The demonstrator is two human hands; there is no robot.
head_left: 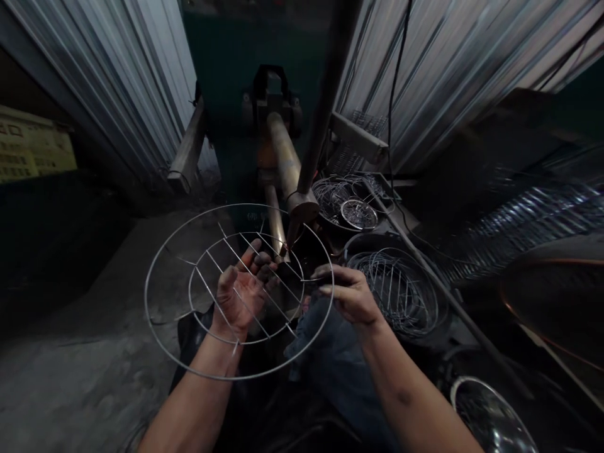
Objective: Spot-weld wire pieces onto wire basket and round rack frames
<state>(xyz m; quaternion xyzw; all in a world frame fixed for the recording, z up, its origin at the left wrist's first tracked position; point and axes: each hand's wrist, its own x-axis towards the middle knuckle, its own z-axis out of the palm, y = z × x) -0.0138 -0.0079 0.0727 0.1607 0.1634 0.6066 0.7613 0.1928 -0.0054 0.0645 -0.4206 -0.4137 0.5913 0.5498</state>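
Note:
A round wire rack (190, 283) with an outer ring, a smaller inner ring and straight crossbars lies tilted over both hands. Beneath its inner ring, my left hand (243, 292) is palm up, its fingers half curled about the crossbars. My right hand (352, 292) reaches under the outer ring from the right, thumb and forefinger pinching a short wire spoke (309, 280) at the inner ring's edge. Close beyond the left fingertips is the tip of the lower metal rod (276, 223) of a machine. A thicker brass-coloured cylinder (285, 157) runs above it.
To the right stand a tub of wire rings (396, 289), a basin of wire pieces (330, 195) with a small round dish (358, 214), and a long bar (425, 264). A shiny metal bowl (491, 415) is at lower right. A yellow crate (33, 148) sits far left.

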